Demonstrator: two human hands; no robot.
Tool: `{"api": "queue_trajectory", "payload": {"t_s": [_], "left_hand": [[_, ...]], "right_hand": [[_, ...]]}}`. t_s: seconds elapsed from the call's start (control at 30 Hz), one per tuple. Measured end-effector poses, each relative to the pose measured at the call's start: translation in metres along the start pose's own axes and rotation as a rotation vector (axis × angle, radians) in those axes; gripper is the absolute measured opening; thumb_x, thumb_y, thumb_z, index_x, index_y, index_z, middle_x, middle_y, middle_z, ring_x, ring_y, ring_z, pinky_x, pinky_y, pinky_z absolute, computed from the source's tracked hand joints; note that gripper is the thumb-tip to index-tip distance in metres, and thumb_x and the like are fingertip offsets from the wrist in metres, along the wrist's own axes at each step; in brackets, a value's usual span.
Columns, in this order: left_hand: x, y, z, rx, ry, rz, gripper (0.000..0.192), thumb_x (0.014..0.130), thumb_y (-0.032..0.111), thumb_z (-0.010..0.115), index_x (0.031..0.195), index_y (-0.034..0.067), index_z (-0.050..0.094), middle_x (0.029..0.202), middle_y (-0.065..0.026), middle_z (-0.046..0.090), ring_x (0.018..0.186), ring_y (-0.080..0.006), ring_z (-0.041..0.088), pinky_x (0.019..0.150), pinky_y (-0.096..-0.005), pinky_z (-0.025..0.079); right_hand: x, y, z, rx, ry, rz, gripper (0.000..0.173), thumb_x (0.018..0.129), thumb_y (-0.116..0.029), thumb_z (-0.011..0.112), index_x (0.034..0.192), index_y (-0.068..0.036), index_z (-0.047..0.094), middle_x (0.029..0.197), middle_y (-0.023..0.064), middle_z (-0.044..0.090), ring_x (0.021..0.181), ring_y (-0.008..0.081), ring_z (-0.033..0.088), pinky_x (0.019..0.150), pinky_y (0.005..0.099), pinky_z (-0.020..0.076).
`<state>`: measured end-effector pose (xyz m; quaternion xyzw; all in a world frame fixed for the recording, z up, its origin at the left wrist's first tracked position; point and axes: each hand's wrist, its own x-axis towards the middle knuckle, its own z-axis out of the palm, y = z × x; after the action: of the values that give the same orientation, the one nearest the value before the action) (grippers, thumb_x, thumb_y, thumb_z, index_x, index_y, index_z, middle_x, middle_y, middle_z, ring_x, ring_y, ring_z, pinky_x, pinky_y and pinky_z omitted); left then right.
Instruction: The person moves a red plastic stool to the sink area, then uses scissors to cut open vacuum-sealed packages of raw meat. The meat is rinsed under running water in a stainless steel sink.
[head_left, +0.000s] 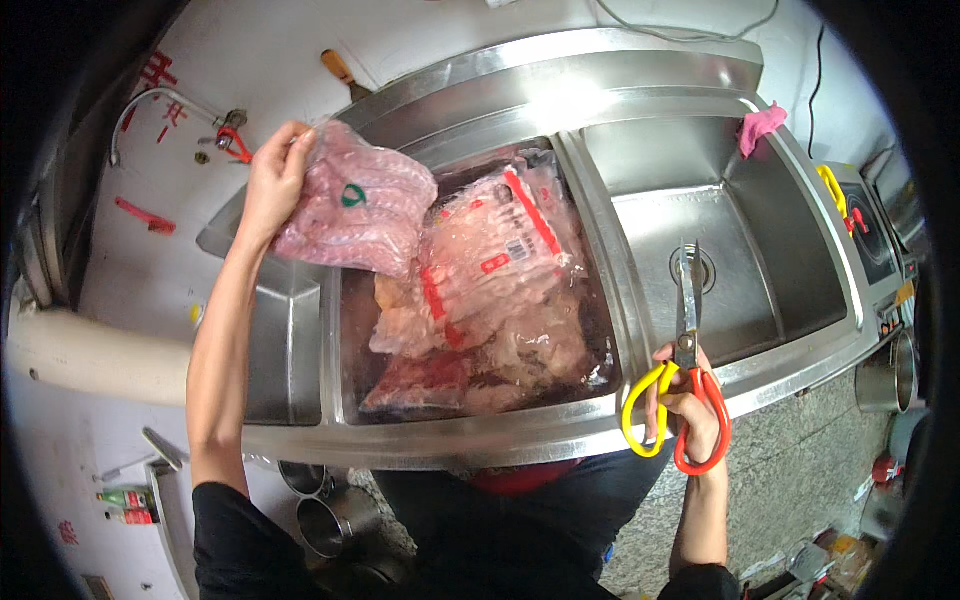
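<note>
My left hand (279, 180) grips the upper left corner of a clear plastic bag of pinkish raw meat (367, 202), which bears a small green mark and hangs over the left part of the middle basin. In my right hand (694, 409) is a pair of scissors (686, 337) with one yellow and one red handle; the blades point away from me over the right basin, their tips slightly apart. Several more packs of raw meat (487, 255), some with red stripes and print, lie in dark reddish water in the middle basin. A darker red pack (420, 382) sits at its near edge.
A stainless steel sink (465, 446) with three basins spans the view. The right basin (697, 225) has a drain; a pink cloth (761, 129) hangs on its far right rim. A wooden-handled tool (341, 71) stands behind the sink. Metal pots (337, 521) are below left, an induction cooker (866, 225) at right.
</note>
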<state>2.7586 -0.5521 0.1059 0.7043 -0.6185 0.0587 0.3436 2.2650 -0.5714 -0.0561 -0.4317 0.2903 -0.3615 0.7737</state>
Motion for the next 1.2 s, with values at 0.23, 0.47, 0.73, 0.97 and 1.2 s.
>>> {"api": "queue_trajectory", "payload": {"t_s": [0.23, 0.47, 0.73, 0.97, 1.2], "left_hand": [[0.011, -0.017, -0.008, 0.007, -0.024, 0.028, 0.022, 0.103, 0.019, 0.052, 0.091, 0.001, 0.054, 0.071, 0.0051, 0.038, 0.064, -0.0062, 0.033, 0.056, -0.0257, 0.03], [0.006, -0.022, -0.013, -0.049, -0.024, 0.079, 0.023, 0.103, 0.021, 0.052, 0.092, 0.001, 0.054, 0.072, 0.0064, 0.039, 0.066, -0.0071, 0.034, 0.059, -0.0242, 0.032], [0.003, -0.017, -0.006, -0.146, -0.038, 0.037, 0.022, 0.103, 0.021, 0.052, 0.091, 0.003, 0.055, 0.071, 0.0066, 0.039, 0.065, -0.0048, 0.034, 0.058, -0.0235, 0.03], [-0.007, -0.02, -0.004, -0.209, 0.004, -0.007, 0.021, 0.104, 0.02, 0.052, 0.091, 0.004, 0.055, 0.078, 0.0075, 0.043, 0.068, -0.0036, 0.035, 0.059, -0.0219, 0.03], [-0.005, -0.012, -0.005, -0.075, 0.036, 0.112, 0.021, 0.103, 0.02, 0.052, 0.092, 0.002, 0.055, 0.075, 0.0058, 0.042, 0.068, -0.0055, 0.035, 0.059, -0.0237, 0.032]], "right_hand": [[0.003, -0.002, 0.001, -0.028, 0.007, 0.003, 0.051, 0.07, -0.002, 0.048, 0.121, 0.002, 0.047, 0.066, 0.0167, 0.056, 0.045, 0.0238, 0.053, 0.046, 0.0304, 0.046], [0.003, 0.001, 0.0, -0.055, 0.01, -0.004, 0.051, 0.071, -0.005, 0.05, 0.121, 0.002, 0.046, 0.065, 0.0157, 0.056, 0.045, 0.0233, 0.053, 0.046, 0.03, 0.0462], [0.002, 0.002, 0.002, -0.025, 0.007, -0.023, 0.051, 0.071, -0.005, 0.049, 0.121, 0.002, 0.047, 0.066, 0.0163, 0.057, 0.045, 0.0236, 0.054, 0.046, 0.0301, 0.0461], [0.001, -0.004, 0.001, -0.01, -0.019, 0.04, 0.049, 0.071, -0.005, 0.051, 0.12, 0.0, 0.049, 0.071, 0.0153, 0.059, 0.051, 0.023, 0.057, 0.055, 0.0299, 0.0481], [0.004, 0.002, 0.003, -0.083, 0.026, -0.003, 0.051, 0.071, -0.005, 0.048, 0.121, 0.002, 0.047, 0.066, 0.0162, 0.057, 0.047, 0.0229, 0.054, 0.049, 0.0301, 0.0471]]}}
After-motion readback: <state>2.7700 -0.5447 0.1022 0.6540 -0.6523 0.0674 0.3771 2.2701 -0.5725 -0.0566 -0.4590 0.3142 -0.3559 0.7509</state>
